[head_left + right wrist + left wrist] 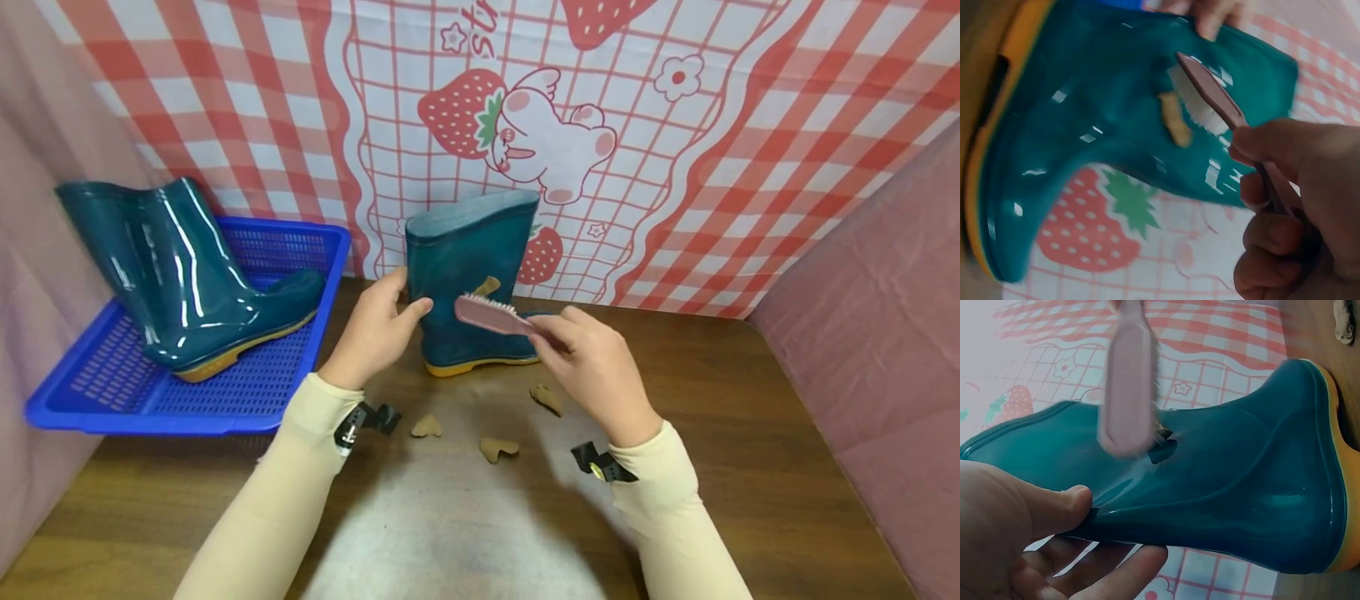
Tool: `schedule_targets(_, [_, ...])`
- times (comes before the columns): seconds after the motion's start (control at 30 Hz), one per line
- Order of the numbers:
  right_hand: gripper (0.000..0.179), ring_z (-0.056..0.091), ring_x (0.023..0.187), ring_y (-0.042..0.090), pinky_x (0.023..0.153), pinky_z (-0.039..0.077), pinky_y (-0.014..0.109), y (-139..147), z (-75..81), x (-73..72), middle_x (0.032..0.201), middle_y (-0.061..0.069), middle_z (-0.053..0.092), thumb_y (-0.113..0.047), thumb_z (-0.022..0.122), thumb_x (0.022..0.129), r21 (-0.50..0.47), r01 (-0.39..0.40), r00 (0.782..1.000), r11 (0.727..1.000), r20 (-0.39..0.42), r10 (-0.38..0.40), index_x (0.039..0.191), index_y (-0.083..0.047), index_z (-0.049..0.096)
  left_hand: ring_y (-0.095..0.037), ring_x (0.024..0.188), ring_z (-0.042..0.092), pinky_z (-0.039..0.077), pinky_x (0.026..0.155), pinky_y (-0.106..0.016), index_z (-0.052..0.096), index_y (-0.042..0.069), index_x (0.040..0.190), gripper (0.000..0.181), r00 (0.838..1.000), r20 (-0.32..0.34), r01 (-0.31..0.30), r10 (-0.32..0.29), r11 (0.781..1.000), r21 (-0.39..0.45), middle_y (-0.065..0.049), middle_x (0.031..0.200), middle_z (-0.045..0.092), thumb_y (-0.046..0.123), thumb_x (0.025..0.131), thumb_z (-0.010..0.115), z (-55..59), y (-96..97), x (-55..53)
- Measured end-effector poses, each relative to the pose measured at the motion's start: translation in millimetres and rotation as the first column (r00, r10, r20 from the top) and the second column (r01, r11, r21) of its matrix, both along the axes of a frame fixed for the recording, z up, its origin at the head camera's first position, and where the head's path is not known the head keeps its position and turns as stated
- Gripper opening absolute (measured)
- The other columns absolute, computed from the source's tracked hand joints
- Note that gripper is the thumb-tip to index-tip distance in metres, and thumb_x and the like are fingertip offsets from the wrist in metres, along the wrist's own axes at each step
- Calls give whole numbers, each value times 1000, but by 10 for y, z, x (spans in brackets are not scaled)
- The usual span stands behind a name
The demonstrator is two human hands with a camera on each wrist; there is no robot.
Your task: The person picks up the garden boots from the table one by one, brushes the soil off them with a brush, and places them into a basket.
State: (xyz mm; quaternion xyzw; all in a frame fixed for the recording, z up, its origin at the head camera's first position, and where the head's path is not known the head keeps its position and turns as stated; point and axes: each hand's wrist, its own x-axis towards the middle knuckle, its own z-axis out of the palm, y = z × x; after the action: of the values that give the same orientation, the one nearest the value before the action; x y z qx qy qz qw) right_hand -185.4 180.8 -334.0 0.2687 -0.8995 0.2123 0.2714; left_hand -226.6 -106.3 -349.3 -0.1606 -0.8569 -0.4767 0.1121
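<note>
A teal rubber boot [468, 258] with a yellow sole stands upright on the table, its toe partly hidden behind my right hand. My left hand [382, 325] holds the back of its shaft, the thumb [1063, 506] on the near side and the fingers round the rear edge. In my right hand [596, 367] I grip the handle of a pink brush [487, 317]. Its white bristles [1194, 103] face the shaft, right at the surface in the right wrist view. Beside them a brown, mud-like piece [1175, 119] clings to the boot.
On the wooden table [720, 417] in front of the boot lie three thin brown pieces [498, 450]. At the left, a blue plastic basket [187, 423] holds another teal boot [195, 283]. A red-checked strawberry cloth [660, 167] hangs close behind, with pink fabric at both sides.
</note>
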Motion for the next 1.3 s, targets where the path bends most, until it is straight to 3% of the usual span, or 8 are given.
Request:
schedule_targets(0.07, [18,49,62,13,54,39,30,-48,-48,-24,77,2,58,-15,80,92,21,-19,1000,1000,-2,19,109,-9,80,-29,94,58,50,87,-46,61,5,122,21,1000,-15,0,0,1000,-1,-16,110,66,14,103,64,-7,-2,-3])
schedule_targets(0.17, [20,48,61,13,54,38,31,-47,-99,-41,77,3,60,-15,80,92,3,21,1000,1000,-17,-21,111,-9,80,-28,93,57,49,86,-44,62,5,122,20,1000,-21,4,-4,1000,9,-15,110,66,14,104,64,-14,2,-8])
schedule_targets(0.5, [21,49,62,12,55,40,32,212,-168,21,76,2,61,-10,82,89,-24,90,995,996,-42,-91,110,-9,80,-28,91,58,49,84,-43,61,7,121,21,1000,12,0,0,1000,21,-13,111,66,17,103,65,-19,22,-12])
schedule_targets(0.67, [18,49,64,9,55,42,31,185,-192,32,76,-2,60,-8,81,88,-69,25,998,997,-50,-29,106,-9,80,-28,92,58,50,83,-43,60,6,120,22,1000,23,-12,12,1000,-3,-14,110,65,19,103,66,-14,1,-11])
schedule_targets(0.83, [19,47,66,10,56,38,27,28,-220,-38,77,-2,58,-13,78,93,-151,-28,1000,988,8,30,112,-10,79,-29,90,57,50,82,-43,59,6,117,21,999,27,-22,22,1000,-9,-14,109,65,20,103,66,-22,-26,-4])
schedule_targets(0.97, [18,47,65,11,56,36,24,5,-244,-58,78,-1,60,-14,77,95,-204,36,997,978,79,-20,113,-11,79,-29,96,61,52,87,-45,60,7,123,25,999,34,-20,20,1000,3,-14,113,66,20,103,66,-29,-35,-3])
schedule_targets(1.1, [17,47,64,12,55,36,23,107,-280,11,77,-1,60,-13,77,94,-205,95,989,974,133,-69,111,-10,79,-28,102,63,53,92,-47,60,8,130,31,999,44,-12,11,1000,19,-13,118,67,20,103,66,-28,-34,-8])
schedule_targets(1.3, [17,46,63,11,55,35,22,241,-319,136,75,-4,59,-12,79,93,-192,117,986,974,136,-92,109,-10,79,-28,106,62,53,95,-48,58,7,135,35,999,45,-7,6,1000,13,-13,123,66,21,104,65,-5,-28,-19])
